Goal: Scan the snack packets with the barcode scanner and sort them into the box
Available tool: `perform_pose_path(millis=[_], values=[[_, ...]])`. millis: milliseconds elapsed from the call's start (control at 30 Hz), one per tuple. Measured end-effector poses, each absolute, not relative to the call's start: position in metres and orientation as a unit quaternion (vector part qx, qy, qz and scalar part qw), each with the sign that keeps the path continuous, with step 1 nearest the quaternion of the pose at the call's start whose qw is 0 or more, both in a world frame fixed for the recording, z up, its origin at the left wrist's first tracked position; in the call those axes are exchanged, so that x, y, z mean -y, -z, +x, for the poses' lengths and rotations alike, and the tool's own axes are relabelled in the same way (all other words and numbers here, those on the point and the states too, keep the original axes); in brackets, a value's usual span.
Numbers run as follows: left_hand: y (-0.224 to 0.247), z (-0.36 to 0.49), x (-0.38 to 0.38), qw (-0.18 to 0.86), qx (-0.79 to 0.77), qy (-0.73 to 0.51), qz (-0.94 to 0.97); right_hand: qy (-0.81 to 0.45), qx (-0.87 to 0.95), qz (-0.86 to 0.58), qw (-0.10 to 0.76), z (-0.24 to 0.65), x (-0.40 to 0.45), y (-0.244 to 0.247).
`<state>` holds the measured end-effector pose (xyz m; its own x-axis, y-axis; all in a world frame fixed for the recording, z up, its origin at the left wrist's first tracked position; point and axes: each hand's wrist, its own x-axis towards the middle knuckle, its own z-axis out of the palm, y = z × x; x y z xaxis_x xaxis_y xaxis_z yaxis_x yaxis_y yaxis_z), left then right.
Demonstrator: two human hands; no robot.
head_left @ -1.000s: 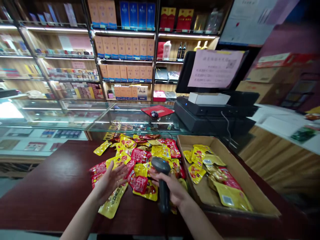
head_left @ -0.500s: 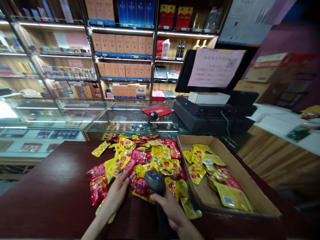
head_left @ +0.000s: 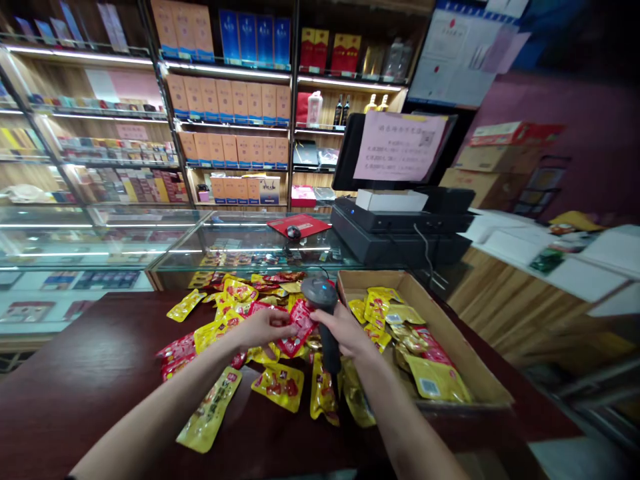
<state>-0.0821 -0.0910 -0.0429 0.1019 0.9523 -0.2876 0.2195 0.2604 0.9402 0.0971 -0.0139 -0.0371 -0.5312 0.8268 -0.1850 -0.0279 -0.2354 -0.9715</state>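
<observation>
My left hand (head_left: 267, 327) pinches the left side of a red snack packet (head_left: 301, 325) above the pile. Closed round the handle of a black barcode scanner (head_left: 320, 293) is my right hand (head_left: 343, 327), its thumb at the packet's right edge. The scanner head sits just above and behind the packet. Yellow and red packets lie heaped beneath and behind both hands. Nearer the front edge, a long yellow packet (head_left: 211, 410) and a shorter yellow packet (head_left: 279, 387) lie flat on the dark red table (head_left: 100, 373).
A shallow cardboard box (head_left: 480, 383) holding several packets is at the right of the table. Behind stand a glass counter (head_left: 185, 243), a red mouse pad (head_left: 313, 227) with a mouse, and a monitor (head_left: 345, 157) with a paper sheet on it. Stocked shelves line the back.
Both hands have moved up and away over the pile. My left hand has lifted a red packet; the scanner has moved with my right hand. The view has shifted.
</observation>
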Motion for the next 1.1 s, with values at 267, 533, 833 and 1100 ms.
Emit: perform_pose_path(millis=[267, 533, 833, 1100], values=[[0.038, -0.079, 0.036, 0.604, -0.547, -0.353, 0.459, -0.652, 0.562, -0.354, 0.366, 0.089, -0.013, 0.025], [0.038, -0.077, -0.003, 0.617, -0.523, -0.495, 0.317, -0.589, 0.547, -0.411, 0.43, 0.096, -0.006, 0.03], [0.033, -0.091, -0.042, 0.574, -0.554, -0.521, 0.305, -0.665, 0.504, -0.405, 0.373, 0.087, 0.028, 0.062], [0.031, -0.091, -0.041, 0.582, -0.547, -0.512, 0.316, -0.618, 0.552, -0.431, 0.357, 0.082, 0.029, 0.072]])
